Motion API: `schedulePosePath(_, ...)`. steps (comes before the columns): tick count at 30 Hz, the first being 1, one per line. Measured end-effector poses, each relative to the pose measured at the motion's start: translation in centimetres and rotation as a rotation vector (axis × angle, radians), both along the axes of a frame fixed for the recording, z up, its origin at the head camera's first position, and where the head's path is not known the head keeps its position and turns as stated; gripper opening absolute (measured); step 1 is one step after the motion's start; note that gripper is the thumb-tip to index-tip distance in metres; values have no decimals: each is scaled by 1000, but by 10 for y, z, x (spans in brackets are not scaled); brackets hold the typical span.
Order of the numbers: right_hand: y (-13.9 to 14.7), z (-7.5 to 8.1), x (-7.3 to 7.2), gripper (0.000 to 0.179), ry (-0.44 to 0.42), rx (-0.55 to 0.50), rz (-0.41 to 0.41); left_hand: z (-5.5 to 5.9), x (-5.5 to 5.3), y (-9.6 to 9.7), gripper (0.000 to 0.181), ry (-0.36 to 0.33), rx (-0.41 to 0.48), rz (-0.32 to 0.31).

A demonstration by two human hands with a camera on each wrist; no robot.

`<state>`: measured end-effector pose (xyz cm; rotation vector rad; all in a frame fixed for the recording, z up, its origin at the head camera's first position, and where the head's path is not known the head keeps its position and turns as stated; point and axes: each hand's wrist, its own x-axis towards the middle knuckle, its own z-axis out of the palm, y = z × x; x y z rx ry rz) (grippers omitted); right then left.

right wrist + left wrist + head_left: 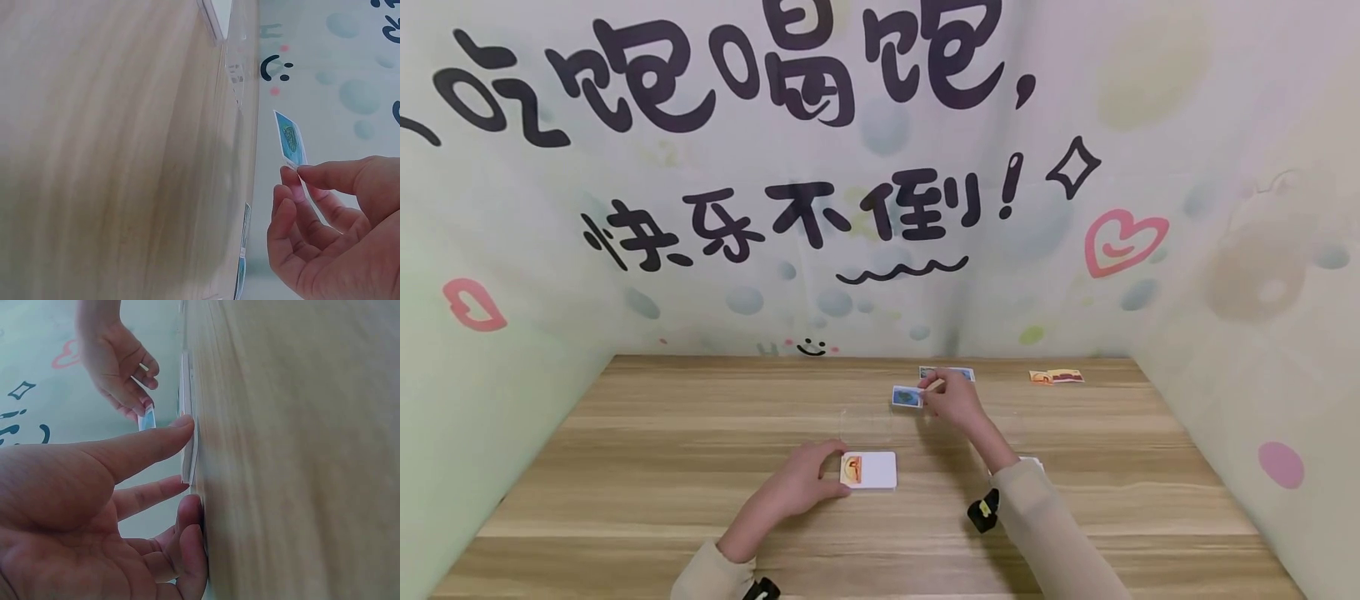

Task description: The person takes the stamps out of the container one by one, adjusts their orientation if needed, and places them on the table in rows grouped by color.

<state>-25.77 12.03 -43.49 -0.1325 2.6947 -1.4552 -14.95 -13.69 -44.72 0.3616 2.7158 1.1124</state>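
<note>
My right hand [955, 400] pinches a small blue card [906, 397] with a green picture between thumb and finger, raised above the table. In the right wrist view the white-bordered card [290, 139] tilts from the fingertips. Nearer the front, my left hand [799, 482] holds the left edge of a white card stack [880, 471] on the table, thumb and finger at its two corners. An orange picture [852, 469] shows at the stack's left end. From the left wrist view, the thumb lies across the side of the stack [185, 453].
More blue cards [964, 374] lie at the table's back, partly behind the right hand. Farther right are an orange card [1041, 377] and a yellow-and-maroon one [1066, 376]. Clear plastic pieces [865, 425] lie mid-table. Another white stack [1032, 461] is partly hidden by the right forearm.
</note>
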Motion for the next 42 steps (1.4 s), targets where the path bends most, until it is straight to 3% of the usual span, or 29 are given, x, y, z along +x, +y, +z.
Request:
schedulePosePath(21,-4,2,-13,8,27,43,3,0,0,-1,55,20,-1,0)
schedulePosePath(42,-2,-2,-22,8,33,14,-11,0,0,-1,56,18,12,-15)
